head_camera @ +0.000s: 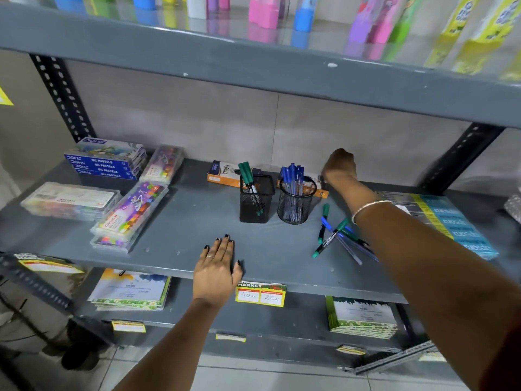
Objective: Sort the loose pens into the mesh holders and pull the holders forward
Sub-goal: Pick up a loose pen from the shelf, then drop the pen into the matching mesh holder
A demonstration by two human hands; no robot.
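Observation:
Mid-shelf stands a square black mesh holder [256, 203] with green-capped pens in it. Right beside it is a round black mesh holder [295, 206] filled with blue-capped pens. A loose pile of green and blue pens [337, 238] lies on the shelf to the right of the round holder, partly under my right forearm. My left hand [217, 268] lies flat on the shelf's front edge, fingers spread, holding nothing. My right hand [340, 166] reaches to the back of the shelf behind the round holder, at the right end of an orange box [222, 177]. Its fingers curl out of sight.
The grey metal shelf [174, 221] carries stacked oil pastel boxes [105, 160] and clear crayon cases [131, 214] on the left. Blue-and-yellow packs [456, 224] lie on the right. Another shelf hangs close overhead; a price tag [260, 296] is on the front lip.

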